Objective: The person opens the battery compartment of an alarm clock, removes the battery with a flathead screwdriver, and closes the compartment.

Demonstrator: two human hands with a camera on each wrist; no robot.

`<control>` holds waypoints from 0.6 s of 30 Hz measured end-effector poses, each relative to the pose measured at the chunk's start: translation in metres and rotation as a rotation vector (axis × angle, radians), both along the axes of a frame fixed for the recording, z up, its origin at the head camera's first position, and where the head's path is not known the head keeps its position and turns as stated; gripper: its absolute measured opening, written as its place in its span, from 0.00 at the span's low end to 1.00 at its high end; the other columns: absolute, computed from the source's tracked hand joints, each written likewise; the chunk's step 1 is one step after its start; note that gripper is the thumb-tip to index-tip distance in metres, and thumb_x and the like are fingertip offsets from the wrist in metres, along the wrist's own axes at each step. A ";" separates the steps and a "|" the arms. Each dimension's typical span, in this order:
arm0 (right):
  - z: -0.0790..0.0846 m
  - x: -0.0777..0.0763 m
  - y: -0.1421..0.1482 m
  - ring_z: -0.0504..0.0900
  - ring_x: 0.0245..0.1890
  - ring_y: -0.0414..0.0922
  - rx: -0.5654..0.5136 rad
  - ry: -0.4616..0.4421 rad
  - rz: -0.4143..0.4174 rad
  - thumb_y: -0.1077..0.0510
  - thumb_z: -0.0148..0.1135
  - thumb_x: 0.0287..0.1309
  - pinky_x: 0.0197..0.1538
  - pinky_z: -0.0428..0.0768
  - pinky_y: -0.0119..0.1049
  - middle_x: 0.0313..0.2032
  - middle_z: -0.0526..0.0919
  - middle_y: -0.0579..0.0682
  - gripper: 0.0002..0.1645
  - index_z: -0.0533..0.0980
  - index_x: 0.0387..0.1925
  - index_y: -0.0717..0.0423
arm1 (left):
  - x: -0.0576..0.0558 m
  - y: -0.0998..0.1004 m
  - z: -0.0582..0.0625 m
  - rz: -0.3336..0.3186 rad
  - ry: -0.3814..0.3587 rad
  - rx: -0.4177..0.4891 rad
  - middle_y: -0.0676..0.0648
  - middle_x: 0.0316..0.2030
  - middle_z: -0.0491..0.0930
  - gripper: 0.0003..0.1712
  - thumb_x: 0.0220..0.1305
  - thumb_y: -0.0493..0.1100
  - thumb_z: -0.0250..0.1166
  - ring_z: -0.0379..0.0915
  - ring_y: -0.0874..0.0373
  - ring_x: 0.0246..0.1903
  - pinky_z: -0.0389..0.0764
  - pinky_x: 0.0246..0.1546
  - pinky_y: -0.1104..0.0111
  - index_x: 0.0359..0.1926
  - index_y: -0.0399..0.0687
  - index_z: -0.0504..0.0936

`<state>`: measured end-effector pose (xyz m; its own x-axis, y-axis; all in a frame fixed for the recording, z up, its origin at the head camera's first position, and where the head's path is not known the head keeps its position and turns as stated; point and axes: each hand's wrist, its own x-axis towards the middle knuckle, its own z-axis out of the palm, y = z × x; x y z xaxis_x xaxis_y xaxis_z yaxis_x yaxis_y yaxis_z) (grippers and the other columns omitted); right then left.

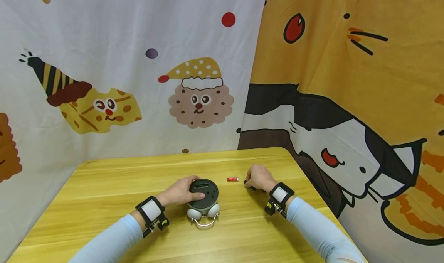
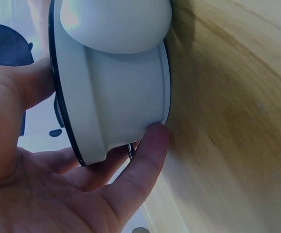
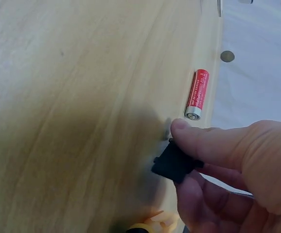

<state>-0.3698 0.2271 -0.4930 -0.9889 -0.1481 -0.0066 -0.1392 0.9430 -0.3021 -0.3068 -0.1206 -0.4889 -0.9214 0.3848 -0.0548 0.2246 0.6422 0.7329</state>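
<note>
A white twin-bell alarm clock [image 1: 209, 192] lies on the table with its black back facing up. Its two bells [image 1: 213, 209] and wire handle [image 1: 205, 225] point toward me. My left hand [image 1: 177, 192] grips the clock by its left side, thumb on the back; in the left wrist view, fingers curl under the rim of its white casing [image 2: 123, 92]. To the right, my right hand [image 1: 261, 176] pinches a small black battery cover [image 3: 176, 162] between thumb and fingers, just above the table. A red battery [image 1: 232, 179] lies between the clock and my right hand.
The light wooden table [image 1: 138, 174] ends at a printed cloth [image 1: 197, 31] hanging behind it and along the right. Both wrists wear black straps with small cameras [image 1: 163, 221]. An orange and black patch at the right wrist view's bottom edge is unclear.
</note>
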 end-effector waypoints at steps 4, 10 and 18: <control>0.005 0.000 0.003 0.83 0.27 0.41 -0.009 0.040 0.004 0.50 0.88 0.58 0.29 0.77 0.35 0.32 0.93 0.45 0.09 0.93 0.31 0.47 | -0.001 0.000 0.000 -0.001 0.000 -0.003 0.41 0.59 0.89 0.38 0.68 0.53 0.83 0.84 0.52 0.56 0.85 0.63 0.48 0.72 0.43 0.80; 0.011 -0.001 0.004 0.86 0.34 0.42 -0.059 0.065 0.019 0.55 0.81 0.67 0.35 0.82 0.37 0.42 0.96 0.49 0.05 0.95 0.42 0.50 | -0.001 -0.001 0.000 -0.006 -0.005 0.003 0.41 0.58 0.89 0.38 0.68 0.52 0.83 0.84 0.53 0.55 0.85 0.61 0.49 0.72 0.43 0.79; 0.020 0.002 -0.003 0.87 0.38 0.44 -0.122 0.099 0.015 0.55 0.81 0.66 0.40 0.84 0.39 0.42 0.95 0.50 0.10 0.94 0.47 0.51 | -0.001 -0.001 0.001 -0.007 -0.006 -0.002 0.41 0.58 0.89 0.39 0.68 0.53 0.83 0.84 0.53 0.54 0.85 0.61 0.50 0.72 0.42 0.79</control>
